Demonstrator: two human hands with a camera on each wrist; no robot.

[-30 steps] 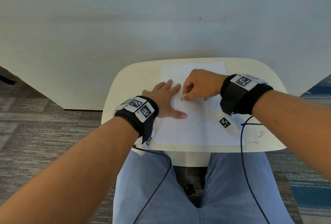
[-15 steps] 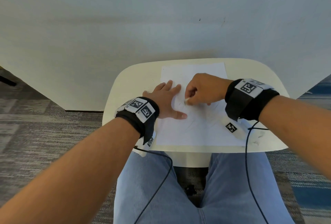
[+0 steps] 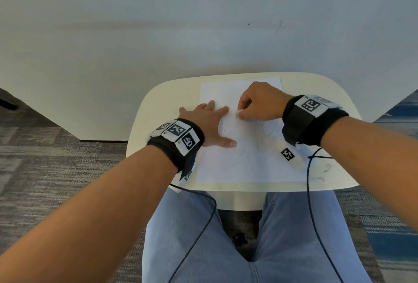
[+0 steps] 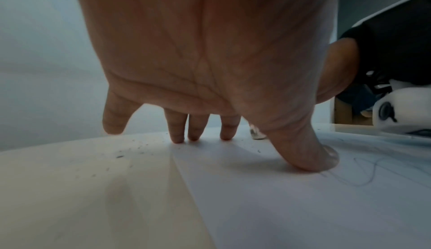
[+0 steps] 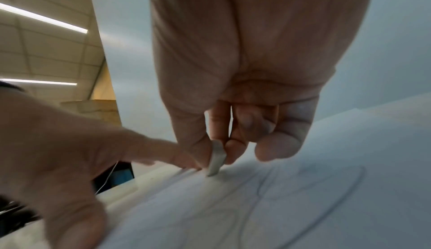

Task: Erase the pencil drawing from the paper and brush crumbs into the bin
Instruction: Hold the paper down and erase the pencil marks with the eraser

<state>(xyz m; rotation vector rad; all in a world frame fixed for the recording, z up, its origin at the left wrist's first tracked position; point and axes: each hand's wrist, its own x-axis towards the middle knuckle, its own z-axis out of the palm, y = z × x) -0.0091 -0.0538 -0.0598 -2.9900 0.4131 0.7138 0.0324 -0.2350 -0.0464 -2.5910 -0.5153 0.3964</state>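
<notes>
A white sheet of paper (image 3: 248, 165) with faint pencil lines (image 5: 338, 184) lies on a small cream table (image 3: 162, 106). My left hand (image 3: 205, 122) lies flat with straight fingers on the paper's left edge, thumb (image 4: 310, 157) pressed down on the sheet. My right hand (image 3: 257, 104) pinches a small white eraser (image 3: 238, 113) between thumb and fingers, its tip touching the paper just right of the left fingertips. The eraser (image 5: 217, 159) shows clearly in the right wrist view. Dark crumbs (image 4: 130, 153) lie on the table left of the sheet. No bin shows in any view.
The table stands against a pale wall (image 3: 203, 22). Grey carpet (image 3: 45, 165) lies around it, and my knees in blue jeans (image 3: 294, 237) sit under the near edge. Cables (image 3: 309, 183) hang from both wrist bands. Smudges (image 3: 325, 168) mark the table's right near corner.
My right hand with the eraser has slid back and forth over the paper, ending a little farther from me. The left hand has stayed pressed on the sheet.
</notes>
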